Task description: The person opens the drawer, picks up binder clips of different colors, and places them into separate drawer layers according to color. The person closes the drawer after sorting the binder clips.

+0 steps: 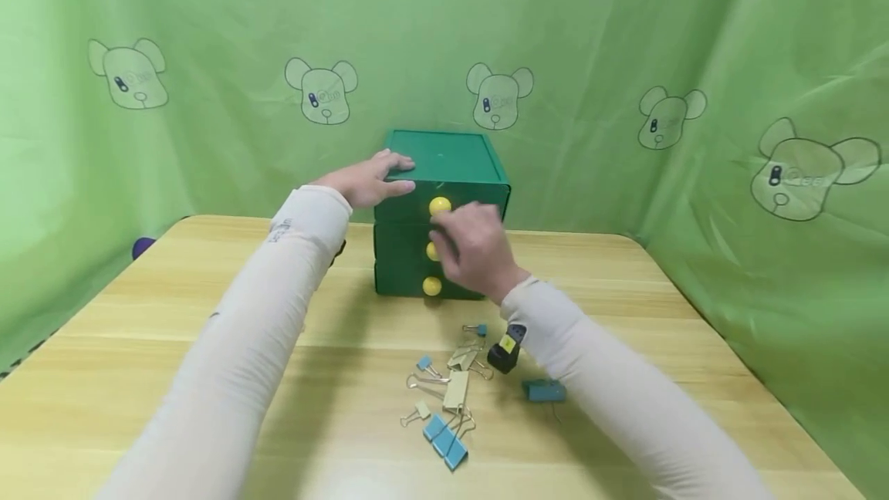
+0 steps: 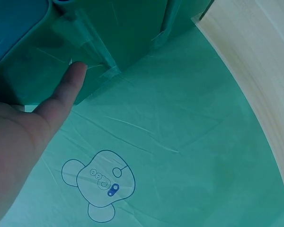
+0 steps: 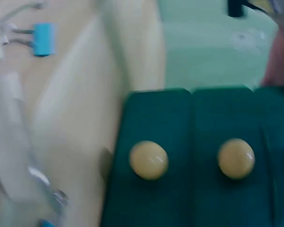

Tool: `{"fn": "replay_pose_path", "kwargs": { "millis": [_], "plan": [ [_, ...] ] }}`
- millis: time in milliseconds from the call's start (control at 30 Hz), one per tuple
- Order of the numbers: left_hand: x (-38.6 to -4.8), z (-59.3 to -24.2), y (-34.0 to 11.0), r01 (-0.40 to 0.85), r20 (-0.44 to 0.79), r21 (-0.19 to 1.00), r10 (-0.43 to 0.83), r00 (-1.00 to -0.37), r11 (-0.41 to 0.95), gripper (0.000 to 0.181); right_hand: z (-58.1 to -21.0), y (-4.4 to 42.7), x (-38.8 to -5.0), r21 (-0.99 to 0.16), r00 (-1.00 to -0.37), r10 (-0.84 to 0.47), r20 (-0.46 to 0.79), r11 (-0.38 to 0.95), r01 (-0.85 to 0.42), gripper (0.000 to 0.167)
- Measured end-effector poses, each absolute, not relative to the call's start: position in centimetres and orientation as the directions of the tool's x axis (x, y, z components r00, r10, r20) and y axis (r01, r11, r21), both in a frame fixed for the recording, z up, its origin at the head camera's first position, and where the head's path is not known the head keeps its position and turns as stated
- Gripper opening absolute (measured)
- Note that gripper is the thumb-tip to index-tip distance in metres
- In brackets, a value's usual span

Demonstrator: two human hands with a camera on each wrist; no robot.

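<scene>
A green three-drawer box [image 1: 444, 157] stands at the back of the table with all its drawers closed. My left hand [image 1: 368, 178] rests on its upper left edge, fingers straight; in the left wrist view one extended finger [image 2: 66, 90] lies against its green side. Before the drawer fronts is my right hand [image 1: 475, 245], motion-blurred, with loosely curled fingers and nothing seen in them. It is nearest the yellow top knob [image 1: 440, 206] and the middle knob [image 1: 433, 251], which it partly hides. The bottom knob [image 1: 432, 286] is in plain view. No right fingers show in the right wrist view.
Several binder clips lie loose before the box: blue ones [image 1: 446, 442], cream ones [image 1: 455, 390] and a darker blue one [image 1: 545, 390] beside the right forearm. A green curtain [image 1: 576, 29] with printed bear heads surrounds the wooden table [image 1: 208, 292].
</scene>
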State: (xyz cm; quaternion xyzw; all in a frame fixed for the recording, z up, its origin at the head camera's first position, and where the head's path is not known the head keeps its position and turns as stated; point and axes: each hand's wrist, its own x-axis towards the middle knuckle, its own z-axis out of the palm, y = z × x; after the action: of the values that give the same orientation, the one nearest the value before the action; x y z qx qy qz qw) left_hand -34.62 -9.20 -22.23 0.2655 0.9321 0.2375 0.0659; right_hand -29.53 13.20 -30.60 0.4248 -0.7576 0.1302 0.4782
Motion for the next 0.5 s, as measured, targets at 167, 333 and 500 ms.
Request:
{"fn": "replay_pose_path", "kwargs": {
  "millis": [167,333,500],
  "plan": [
    [-34.4,-22.6,-9.5,0.449,0.006,0.49,0.512,-0.859,0.747,0.061,-32.2,12.5,-28.7,0.251,-0.433,-0.659,0.615,0.684,-0.685,0.029],
    [-34.4,-22.6,-9.2,0.456,0.015,0.492,0.517,-0.856,0.741,0.06,-32.8,12.8,-29.1,0.202,-0.6,-0.617,0.509,0.763,-0.614,0.028],
    [-34.6,-22.2,-9.3,0.471,0.033,0.488,0.523,-0.852,0.735,0.059,-32.5,12.8,-29.4,0.151,-0.65,-0.591,0.479,0.784,-0.602,0.026]
  ]
}}
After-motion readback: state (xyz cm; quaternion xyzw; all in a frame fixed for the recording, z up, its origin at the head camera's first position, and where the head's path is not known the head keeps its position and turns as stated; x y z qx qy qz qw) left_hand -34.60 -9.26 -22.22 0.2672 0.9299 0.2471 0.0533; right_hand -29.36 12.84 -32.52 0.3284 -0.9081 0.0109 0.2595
